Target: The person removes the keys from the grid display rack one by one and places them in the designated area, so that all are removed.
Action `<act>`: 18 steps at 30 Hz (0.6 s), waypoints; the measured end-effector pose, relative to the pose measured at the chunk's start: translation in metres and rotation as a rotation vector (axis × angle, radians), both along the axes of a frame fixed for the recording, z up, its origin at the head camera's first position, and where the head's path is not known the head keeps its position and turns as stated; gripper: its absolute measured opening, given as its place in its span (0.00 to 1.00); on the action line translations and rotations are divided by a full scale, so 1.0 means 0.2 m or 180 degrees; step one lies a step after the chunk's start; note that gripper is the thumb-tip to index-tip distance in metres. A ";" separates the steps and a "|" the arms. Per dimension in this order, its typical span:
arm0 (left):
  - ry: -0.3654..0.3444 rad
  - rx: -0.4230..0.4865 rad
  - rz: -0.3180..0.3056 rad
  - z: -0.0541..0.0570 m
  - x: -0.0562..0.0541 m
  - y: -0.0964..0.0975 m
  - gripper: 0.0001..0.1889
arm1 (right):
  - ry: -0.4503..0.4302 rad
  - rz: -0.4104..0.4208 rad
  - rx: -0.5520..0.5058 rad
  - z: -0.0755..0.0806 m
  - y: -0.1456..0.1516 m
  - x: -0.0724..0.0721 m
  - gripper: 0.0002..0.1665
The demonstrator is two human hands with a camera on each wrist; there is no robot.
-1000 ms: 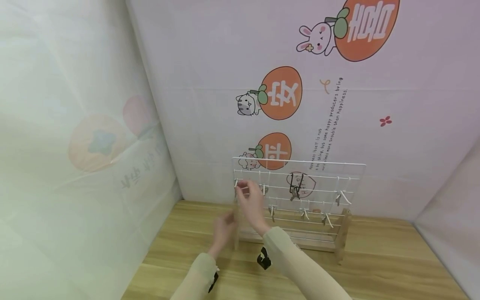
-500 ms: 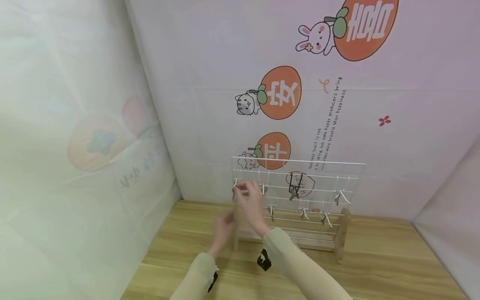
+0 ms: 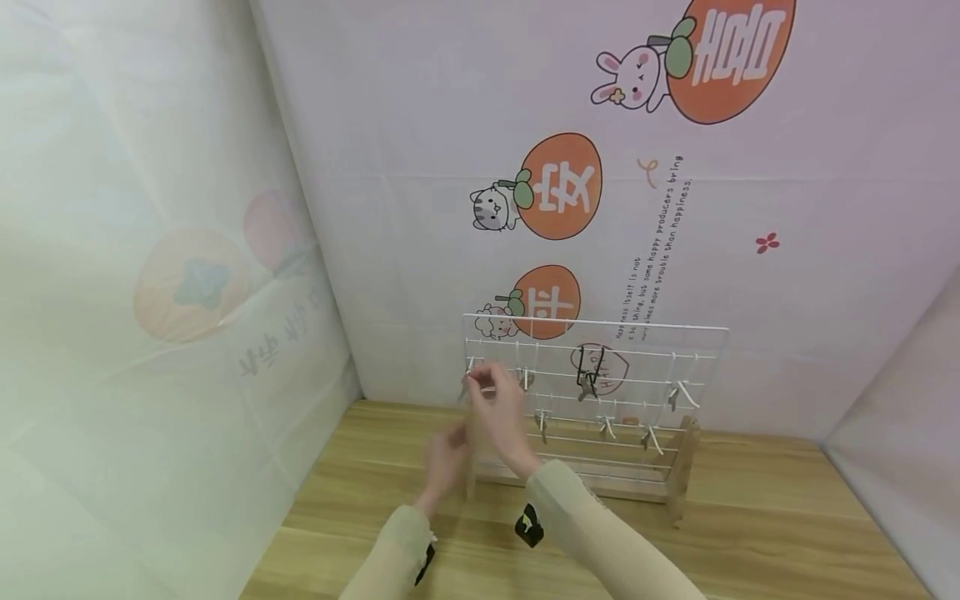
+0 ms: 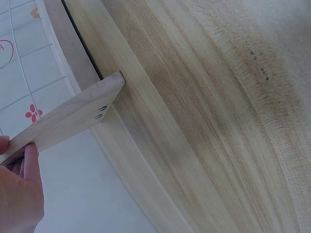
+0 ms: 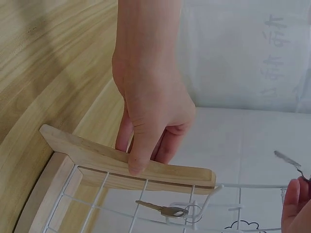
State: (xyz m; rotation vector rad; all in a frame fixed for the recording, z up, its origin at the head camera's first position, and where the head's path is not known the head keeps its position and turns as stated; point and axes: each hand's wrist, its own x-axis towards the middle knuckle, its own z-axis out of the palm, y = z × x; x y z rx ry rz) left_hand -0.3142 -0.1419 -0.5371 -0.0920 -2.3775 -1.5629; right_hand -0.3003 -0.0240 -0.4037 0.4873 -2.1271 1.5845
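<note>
A white wire grid rack (image 3: 596, 322) stands on wooden uprights, with several keys on its hooks. My left hand (image 3: 447, 458) grips the left wooden upright (image 5: 121, 158), thumb on one side and fingers on the other, as the right wrist view shows. My right hand (image 3: 501, 408) is at the rack's upper left, pinching a key (image 5: 287, 159) by its ring. Below the upper left hook, another key (image 5: 163, 211) hangs by a ring next to the upright. The left wrist view shows the left hand on the upright, with the right hand out of sight.
A black hook with a key (image 3: 588, 379) is in the upper row. More keys hang at the right (image 3: 678, 393) and in the lower row. The wooden table (image 3: 787, 508) lies beneath; printed cloth (image 3: 420, 250) rises behind and beside the rack.
My right hand has shifted slightly, the key at its fingertips now a little left of the rack's edge. The left hand stays on the upright.
</note>
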 end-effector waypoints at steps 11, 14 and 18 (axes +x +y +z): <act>0.0074 -0.0037 -0.0019 -0.01 0.00 -0.01 0.16 | -0.0087 0.0066 -0.0152 0.00 0.01 0.02 0.07; 0.0083 -0.0039 -0.0013 -0.01 -0.01 0.00 0.16 | -0.0051 0.0068 -0.0172 0.00 0.02 0.02 0.07; 0.0120 -0.0042 -0.0027 -0.02 -0.01 0.00 0.16 | 0.0012 0.0025 -0.0134 0.00 0.03 0.02 0.07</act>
